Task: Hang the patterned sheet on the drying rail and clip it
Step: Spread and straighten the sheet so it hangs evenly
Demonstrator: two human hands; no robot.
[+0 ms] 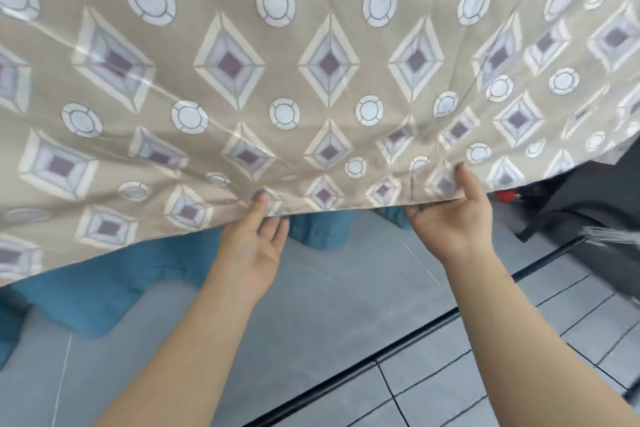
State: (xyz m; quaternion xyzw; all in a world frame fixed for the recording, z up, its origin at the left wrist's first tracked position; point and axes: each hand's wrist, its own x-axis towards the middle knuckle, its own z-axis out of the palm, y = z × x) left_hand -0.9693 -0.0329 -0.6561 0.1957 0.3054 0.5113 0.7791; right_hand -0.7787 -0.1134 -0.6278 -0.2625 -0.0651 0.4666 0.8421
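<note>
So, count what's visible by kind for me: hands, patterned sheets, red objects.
Hands: 2, left hand and right hand
Sheets: 1, beige patterned fabric sheet
Red things: 1, small red object
Total: 4

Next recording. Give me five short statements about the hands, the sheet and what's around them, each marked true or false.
1. The left hand and right hand both pinch the lower edge of the patterned sheet. True.
2. The sheet is plain white. False: it is beige with diamonds and circles.
3. Blue fabric shows below the sheet's edge. True.
4. A clip is fastened on the sheet's edge between the hands. False: no clip shows there.
5. The floor is grey tile. True.
</note>
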